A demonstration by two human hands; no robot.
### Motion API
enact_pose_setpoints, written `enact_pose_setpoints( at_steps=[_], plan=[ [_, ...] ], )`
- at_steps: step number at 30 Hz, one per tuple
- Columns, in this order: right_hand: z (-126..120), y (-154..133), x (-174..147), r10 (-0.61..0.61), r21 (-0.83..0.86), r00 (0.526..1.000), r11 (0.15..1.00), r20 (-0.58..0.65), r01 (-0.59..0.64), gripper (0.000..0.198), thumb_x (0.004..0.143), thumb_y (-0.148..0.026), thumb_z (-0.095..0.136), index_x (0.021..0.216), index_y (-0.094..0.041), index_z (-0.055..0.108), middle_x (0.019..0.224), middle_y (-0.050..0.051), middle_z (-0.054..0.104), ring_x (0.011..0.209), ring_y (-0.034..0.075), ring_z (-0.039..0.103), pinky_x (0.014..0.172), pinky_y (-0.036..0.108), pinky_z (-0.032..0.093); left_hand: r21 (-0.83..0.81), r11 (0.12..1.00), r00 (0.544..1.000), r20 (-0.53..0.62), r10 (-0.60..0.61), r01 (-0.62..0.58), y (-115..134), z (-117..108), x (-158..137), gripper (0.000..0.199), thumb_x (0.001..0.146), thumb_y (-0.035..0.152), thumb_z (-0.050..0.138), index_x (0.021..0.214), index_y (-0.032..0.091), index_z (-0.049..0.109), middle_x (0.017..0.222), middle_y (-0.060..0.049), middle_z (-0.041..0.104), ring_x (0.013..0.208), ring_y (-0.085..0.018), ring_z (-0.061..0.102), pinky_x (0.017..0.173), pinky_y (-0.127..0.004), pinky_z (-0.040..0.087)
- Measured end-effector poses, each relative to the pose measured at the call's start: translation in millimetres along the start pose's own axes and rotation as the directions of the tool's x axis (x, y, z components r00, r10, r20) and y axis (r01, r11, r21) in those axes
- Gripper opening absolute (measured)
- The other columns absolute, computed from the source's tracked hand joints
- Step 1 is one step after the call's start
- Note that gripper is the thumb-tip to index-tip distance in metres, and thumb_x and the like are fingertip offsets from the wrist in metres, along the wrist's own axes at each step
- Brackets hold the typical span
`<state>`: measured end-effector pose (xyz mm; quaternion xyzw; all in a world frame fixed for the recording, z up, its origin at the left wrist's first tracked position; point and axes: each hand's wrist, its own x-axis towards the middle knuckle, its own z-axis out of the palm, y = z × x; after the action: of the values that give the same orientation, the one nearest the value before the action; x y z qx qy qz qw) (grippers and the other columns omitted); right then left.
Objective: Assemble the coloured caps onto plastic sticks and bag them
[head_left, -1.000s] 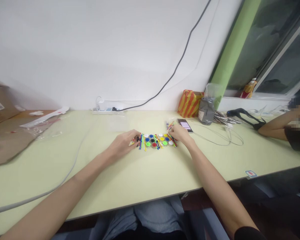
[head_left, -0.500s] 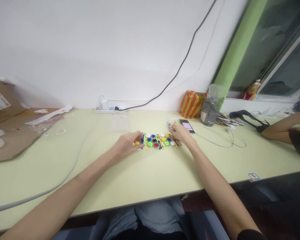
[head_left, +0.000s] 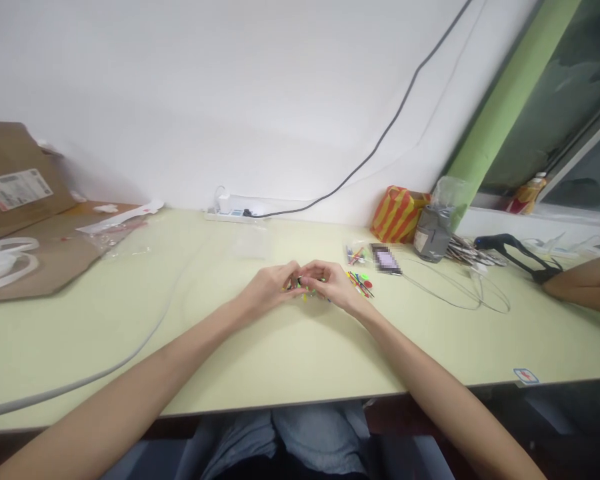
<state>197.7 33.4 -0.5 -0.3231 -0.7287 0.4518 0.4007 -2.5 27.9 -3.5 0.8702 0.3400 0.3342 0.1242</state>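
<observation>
My left hand [head_left: 275,288] and my right hand [head_left: 330,283] meet at the fingertips above the yellow-green table. Both are closed in a pinch around a small dark piece [head_left: 301,281], whose kind I cannot make out. Beneath and between the fingers, bits of green, yellow and blue plastic show; my hands hide most of them. Thin coloured plastic sticks [head_left: 361,285] lie just right of my right hand, with a red disc [head_left: 368,284] and a green one beside them. Behind these rests a clear bag of coloured pieces [head_left: 359,255].
A phone [head_left: 386,259], a striped bag [head_left: 399,215] and a grey pouch [head_left: 431,233] stand or lie to the right, near thin cables. At the wall is a power strip [head_left: 227,214]. Cardboard [head_left: 45,270] covers the left. Another person's arm [head_left: 585,283] rests at far right.
My right hand has moved left from the right end of the coloured pieces to meet my left hand. Both now cover the middle pieces. The view has shifted slightly left.
</observation>
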Motion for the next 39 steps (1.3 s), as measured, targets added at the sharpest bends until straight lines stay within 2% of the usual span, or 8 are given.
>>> enact_pose_setpoints(
  at_steps=[5, 9, 13, 16, 20, 23, 31, 39],
  plan=[
    [-2.5, 3.3, 0.9, -0.031, -0.035, 0.999, 0.999, -0.033, 0.029, 0.033, 0.083, -0.049, 0.069, 0.092, -0.017, 0.070, 0.086, 0.006, 0.072, 0.071, 0.016, 0.063, 0.061, 0.026, 0.047, -0.009, 0.999, 0.999, -0.011, -0.046, 0.046, 1.0, 0.3, -1.2, 0.029, 0.088, 0.044, 0.065, 0.097, 0.023, 0.048, 0.078, 0.005, 0.058, 0.066, -0.012, 0.055, 0.062, -0.023, 0.039],
    [-24.5, -1.2, -4.9, -0.113, -0.251, 0.988, 0.964, -0.103, 0.084, 0.028, 0.087, -0.045, 0.065, 0.091, -0.018, 0.070, 0.083, 0.006, 0.071, 0.076, 0.019, 0.064, 0.068, 0.031, 0.050, 0.059, 0.996, 0.998, 0.012, -0.066, 0.066, 2.6, -0.1, -3.5, 0.033, 0.091, 0.040, 0.060, 0.117, 0.025, 0.045, 0.090, 0.002, 0.063, 0.074, -0.015, 0.061, 0.067, -0.025, 0.043],
    [-78.8, 0.6, -33.9, -0.194, -0.632, 0.972, 0.772, -0.130, 0.070, 0.020, 0.091, -0.037, 0.057, 0.090, -0.021, 0.069, 0.087, 0.007, 0.070, 0.080, 0.022, 0.064, 0.074, 0.035, 0.049, 0.120, 0.992, 0.999, 0.007, -0.046, 0.045, 0.5, 0.9, -5.6, 0.032, 0.097, 0.026, 0.047, 0.128, 0.026, 0.041, 0.098, -0.001, 0.065, 0.084, -0.016, 0.063, 0.075, -0.027, 0.046],
    [-126.9, 8.7, -67.7, -0.027, -0.767, 0.998, 0.641, -0.054, -0.025, 0.018, 0.090, -0.033, 0.054, 0.089, -0.022, 0.068, 0.099, 0.009, 0.070, 0.089, 0.024, 0.065, 0.079, 0.037, 0.049, 0.132, 0.991, 0.999, 0.002, -0.040, 0.040, -0.9, 1.9, -6.1, 0.035, 0.096, 0.023, 0.043, 0.131, 0.026, 0.041, 0.097, -0.002, 0.065, 0.083, -0.016, 0.064, 0.076, -0.027, 0.046],
    [-163.6, 19.8, -104.4, 0.230, -0.818, 0.969, 0.538, -0.087, -0.202, 0.019, 0.089, -0.033, 0.052, 0.091, -0.023, 0.068, 0.095, 0.008, 0.073, 0.084, 0.025, 0.067, 0.076, 0.037, 0.050, 0.138, 0.989, 0.999, 0.001, -0.046, 0.045, 1.3, 1.1, -5.6, 0.035, 0.096, 0.022, 0.043, 0.131, 0.025, 0.041, 0.091, -0.001, 0.064, 0.077, -0.016, 0.062, 0.072, -0.027, 0.045],
    [-162.1, 21.4, -111.9, 0.278, -0.798, 0.956, 0.552, -0.098, -0.242, 0.018, 0.088, -0.032, 0.052, 0.092, -0.024, 0.067, 0.099, 0.008, 0.073, 0.086, 0.024, 0.067, 0.076, 0.035, 0.050, 0.130, 0.990, 0.999, 0.015, -0.049, 0.047, 2.5, -0.7, -4.9, 0.035, 0.096, 0.024, 0.044, 0.131, 0.024, 0.042, 0.091, -0.001, 0.064, 0.076, -0.016, 0.062, 0.071, -0.026, 0.045],
    [-144.3, 21.3, -91.8, 0.203, -0.808, 0.971, 0.547, -0.125, -0.219, 0.015, 0.087, -0.025, 0.052, 0.088, -0.023, 0.067, 0.092, 0.005, 0.073, 0.080, 0.021, 0.065, 0.075, 0.032, 0.047, 0.094, 0.995, 0.999, 0.035, -0.038, 0.035, -4.9, -1.5, -2.6, 0.035, 0.097, 0.021, 0.040, 0.131, 0.025, 0.041, 0.091, 0.000, 0.062, 0.072, -0.013, 0.057, 0.070, -0.025, 0.042],
    [-136.6, 28.8, -85.5, 0.147, -0.792, 0.981, 0.581, -0.123, -0.186, 0.022, 0.093, -0.038, 0.051, 0.087, -0.022, 0.064, 0.085, 0.005, 0.071, 0.075, 0.019, 0.063, 0.072, 0.030, 0.045, 0.095, 0.995, 0.999, 0.045, -0.030, 0.025, -3.4, -2.9, -2.2, 0.034, 0.097, 0.021, 0.039, 0.131, 0.025, 0.041, 0.087, 0.001, 0.060, 0.069, -0.012, 0.054, 0.068, -0.024, 0.040]
  ],
)
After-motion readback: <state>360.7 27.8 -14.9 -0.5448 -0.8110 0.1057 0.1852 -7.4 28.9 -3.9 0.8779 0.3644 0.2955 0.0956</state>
